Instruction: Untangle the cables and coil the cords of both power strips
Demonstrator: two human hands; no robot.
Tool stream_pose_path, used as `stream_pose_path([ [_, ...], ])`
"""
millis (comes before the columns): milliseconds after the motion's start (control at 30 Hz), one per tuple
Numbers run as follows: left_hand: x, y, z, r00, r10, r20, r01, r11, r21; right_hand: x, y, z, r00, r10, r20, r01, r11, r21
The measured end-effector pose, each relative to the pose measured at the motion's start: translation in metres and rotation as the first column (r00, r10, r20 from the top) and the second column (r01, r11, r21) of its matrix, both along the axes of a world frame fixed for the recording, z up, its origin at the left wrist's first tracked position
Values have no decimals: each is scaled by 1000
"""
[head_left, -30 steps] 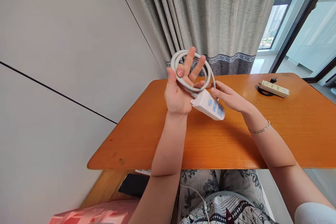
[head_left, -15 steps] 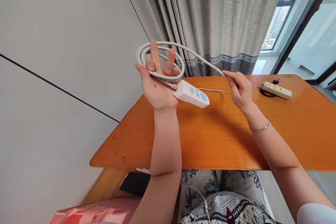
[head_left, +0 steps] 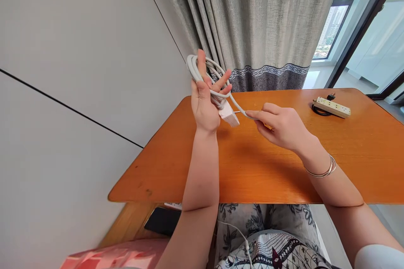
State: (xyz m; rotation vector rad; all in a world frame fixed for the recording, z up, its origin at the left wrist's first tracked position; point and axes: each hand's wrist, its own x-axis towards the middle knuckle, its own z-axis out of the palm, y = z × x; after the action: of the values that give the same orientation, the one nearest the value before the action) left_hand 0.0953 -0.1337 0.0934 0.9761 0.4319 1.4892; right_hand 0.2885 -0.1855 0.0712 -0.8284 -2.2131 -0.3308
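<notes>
My left hand [head_left: 203, 103] is raised above the orange table [head_left: 259, 164], fingers partly spread, with the white cable [head_left: 202, 71] of a white power strip [head_left: 227, 115] coiled in loops around them. The strip hangs just right of that palm, seen end-on. My right hand [head_left: 279, 126] pinches the loose stretch of the cable near the strip, fingers closed on it, with a bracelet on the wrist.
A second, cream power strip [head_left: 331, 107] with a black cord lies at the table's far right. Grey curtains [head_left: 259, 21] hang behind the table, a plain wall is at the left, a window at the right. A dark phone [head_left: 160, 220] sits below the table edge.
My right hand has moved left and down toward the strip, drawing the cable in. My left hand has turned, so the strip now points end-on and the coil looks tighter.
</notes>
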Motion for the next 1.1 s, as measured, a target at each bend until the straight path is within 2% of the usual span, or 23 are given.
stream_pose_path([
  [67, 3, -1, 0, 1000, 29, 6, -29, 999, 33, -3, -5, 1, 999, 16, 48, -17, 1000, 21],
  [200, 11, -3, 2, 947, 318, -39, -309, 939, 149, -9, -12, 2, 992, 33, 124, -33, 999, -4],
  [233, 12, -3, 1, 936, 344, -72, -330, 931, 153, -9, -13, 2, 992, 28, 123, -27, 1000, -7],
  [300, 13, -3, 0, 936, 325, -132, -298, 936, 188, -8, -14, 4, 995, 13, 96, -13, 1000, 3],
  [367, 13, -3, -3, 949, 248, -195, -195, 948, 252, -5, -13, 5, 999, 4, 49, -5, 1000, 27],
  [433, 14, -4, -6, 951, 135, -277, -62, 964, 258, -1, -11, 8, 1000, 12, -25, -12, 1000, 29],
  [500, 16, -5, -8, 930, -1, -368, 80, 976, 200, 5, -9, 11, 991, 38, -131, -39, 999, -7],
  [567, 19, -8, -10, 872, -159, -464, 240, 963, 123, 12, -7, 15, 967, 55, -248, -71, 996, -56],
  [667, 25, -14, -11, 730, -391, -560, 480, 877, 12, 24, -3, 22, 928, 36, -370, -82, 991, -110],
  [767, 29, -16, -11, 639, -538, -550, 630, 776, -28, 35, 1, 27, 910, 15, -415, -71, 990, -121],
  [833, 30, -15, -12, 607, -615, -504, 682, 728, -66, 39, 4, 28, 904, 21, -428, -84, 988, -129],
  [900, 29, -14, -13, 588, -674, -446, 698, 702, -141, 42, 8, 28, 894, 38, -446, -131, 975, -178],
  [967, 26, -12, -14, 613, -693, -380, 675, 709, -204, 43, 11, 27, 875, 55, -481, -207, 940, -269],
  [1100, 27, -14, -13, 731, -645, -224, 597, 763, -248, 39, 17, 24, 808, 60, -586, -373, 823, -429],
])
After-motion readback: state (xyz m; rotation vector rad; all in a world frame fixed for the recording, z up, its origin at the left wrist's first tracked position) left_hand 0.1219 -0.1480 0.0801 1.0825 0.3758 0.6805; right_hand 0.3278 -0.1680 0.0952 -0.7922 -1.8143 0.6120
